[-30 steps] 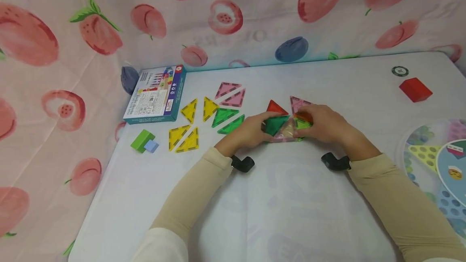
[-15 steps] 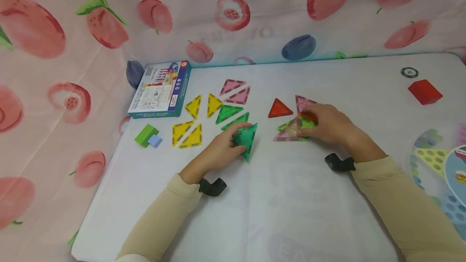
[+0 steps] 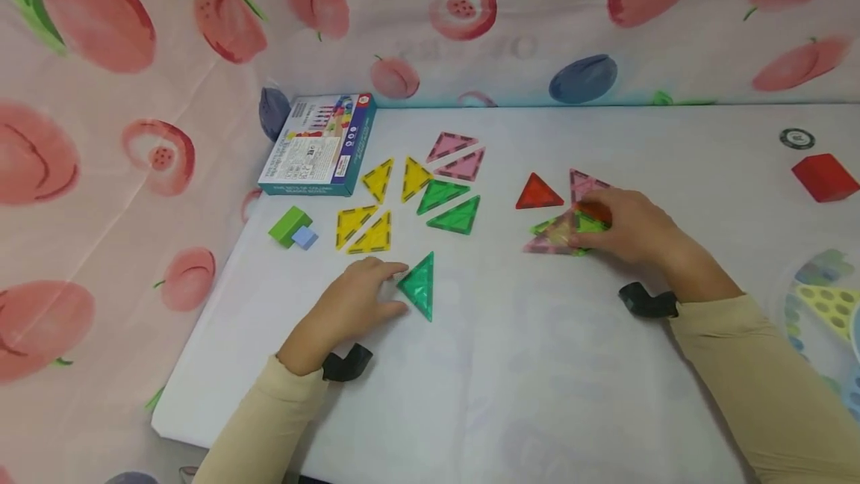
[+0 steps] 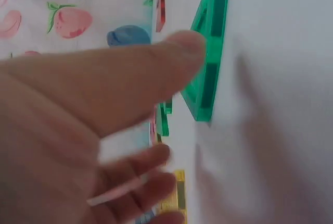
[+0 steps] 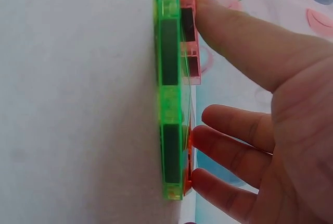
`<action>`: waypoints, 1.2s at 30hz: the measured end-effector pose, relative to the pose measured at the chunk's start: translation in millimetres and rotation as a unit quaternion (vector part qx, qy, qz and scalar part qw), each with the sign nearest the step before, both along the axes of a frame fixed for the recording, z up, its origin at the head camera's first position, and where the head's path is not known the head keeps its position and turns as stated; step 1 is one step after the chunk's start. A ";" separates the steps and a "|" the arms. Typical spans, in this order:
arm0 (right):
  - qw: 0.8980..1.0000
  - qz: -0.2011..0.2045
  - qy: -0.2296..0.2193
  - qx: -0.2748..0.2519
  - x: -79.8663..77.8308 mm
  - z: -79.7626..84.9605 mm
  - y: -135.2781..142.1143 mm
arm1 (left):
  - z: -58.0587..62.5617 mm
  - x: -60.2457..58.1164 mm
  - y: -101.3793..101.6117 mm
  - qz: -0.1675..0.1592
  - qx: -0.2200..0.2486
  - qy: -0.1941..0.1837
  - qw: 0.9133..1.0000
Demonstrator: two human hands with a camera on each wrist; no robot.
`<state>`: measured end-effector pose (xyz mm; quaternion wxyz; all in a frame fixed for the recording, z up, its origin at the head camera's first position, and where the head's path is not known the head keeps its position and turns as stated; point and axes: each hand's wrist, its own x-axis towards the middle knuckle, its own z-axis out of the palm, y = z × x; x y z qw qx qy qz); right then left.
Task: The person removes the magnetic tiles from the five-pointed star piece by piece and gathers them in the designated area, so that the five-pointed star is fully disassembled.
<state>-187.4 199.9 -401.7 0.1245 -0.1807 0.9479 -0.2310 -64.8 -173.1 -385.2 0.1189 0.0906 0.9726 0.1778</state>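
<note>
A dark green triangular magnetic tile lies on the table. My left hand is just beside it, thumb and fingers spread apart; in the left wrist view the thumb overlaps the tile's edge, and contact is unclear. At right, my right hand grips a small pile of magnetic tiles between thumb and fingertips. That pile has a pink tile, a light green tile and an orange tile, partly covered by the fingers. Another pink tile shows behind, and a red triangular tile lies left of it.
Several yellow tiles, two green tiles and two pink tiles lie left of centre. A flat box and small blocks are farther left. A red block and a round chip are at far right.
My left hand has carried the dark green tile left and toward me from the pile, then let it go on the table. The right hand has stayed at the pile.
</note>
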 end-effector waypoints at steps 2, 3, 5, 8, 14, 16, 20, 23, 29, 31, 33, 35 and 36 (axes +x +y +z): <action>1.000 0.000 -0.002 0.000 -0.3 -0.1 1.0 | -0.2 -1.9 -0.7 -0.025 0.004 0.011 1.000; 1.000 0.000 -0.002 0.000 -0.3 -0.4 1.4 | -0.9 -3.1 0.3 -0.039 0.012 0.012 0.999; 1.000 0.000 -0.001 -0.002 -0.2 -1.5 1.9 | -3.9 -5.5 4.1 -0.074 0.028 0.010 0.997; 1.000 0.001 0.002 -0.005 0.2 -3.1 2.4 | -8.7 -8.5 11.7 -0.106 0.017 0.026 0.994; 1.000 -0.001 0.005 -0.007 0.9 -3.1 2.5 | -10.2 -12.6 20.6 -0.132 -0.058 0.095 0.985; 1.000 -0.001 0.007 -0.006 0.8 -2.4 2.5 | -9.8 -14.1 21.5 -0.144 -0.068 0.089 0.983; 1.000 0.002 0.006 -0.009 0.7 -1.0 2.2 | -10.6 -17.8 21.0 -0.147 -0.078 0.074 0.983; 1.000 0.004 0.004 -0.011 0.7 -0.8 1.3 | -11.3 -20.7 16.5 -0.135 -0.068 0.068 0.986; 1.000 0.002 0.006 -0.004 -0.4 -1.6 0.8 | -13.9 -25.0 6.1 -0.113 -0.017 0.049 0.992; 1.000 0.002 0.006 -0.004 -0.7 -1.7 1.0 | -15.0 -26.5 4.3 -0.111 -0.008 0.052 0.992; 1.000 0.003 0.007 -0.006 -0.7 -1.5 1.0 | -16.1 -28.2 2.9 -0.106 -0.003 0.054 0.993; 1.000 0.003 0.007 -0.007 -0.4 -1.3 0.9 | -17.1 -29.6 1.3 -0.098 0.000 0.056 0.994; 1.000 0.003 0.007 -0.007 -0.3 -1.1 0.8 | -17.5 -30.2 0.5 -0.094 -0.001 0.057 0.994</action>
